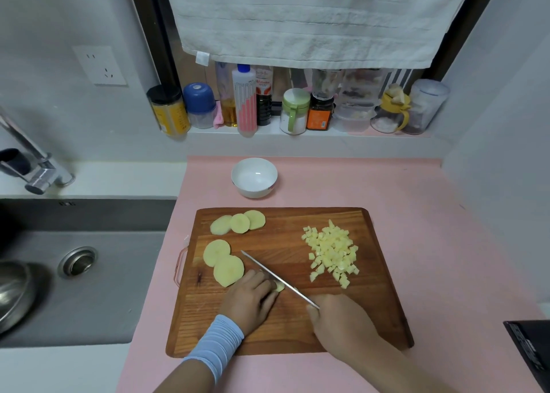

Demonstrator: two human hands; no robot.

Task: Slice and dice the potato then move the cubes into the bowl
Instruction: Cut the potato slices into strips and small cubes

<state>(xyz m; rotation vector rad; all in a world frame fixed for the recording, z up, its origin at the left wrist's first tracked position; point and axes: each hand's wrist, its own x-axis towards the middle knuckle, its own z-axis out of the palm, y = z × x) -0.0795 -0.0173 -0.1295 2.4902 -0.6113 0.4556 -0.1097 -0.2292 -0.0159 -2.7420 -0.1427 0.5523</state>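
On a wooden cutting board (297, 327) lie round potato slices, three at the back left (238, 222) and two overlapping nearer (223, 263). A heap of potato cubes (333, 251) covers the board's right side. My left hand (253, 299) curls over a small potato piece (279, 287), most of it hidden under the fingers. My right hand (342, 321) grips the handle of a knife (276, 276), its blade slanting beside the left fingers onto that piece. An empty white bowl (254, 177) stands behind the board.
A grey sink (89, 273) with a metal pot lies left, its tap above. Jars and bottles (247, 100) line the ledge behind, under a hanging towel. A dark object (529, 348) sits at the right edge. The pink counter (431, 229) surrounds the board.
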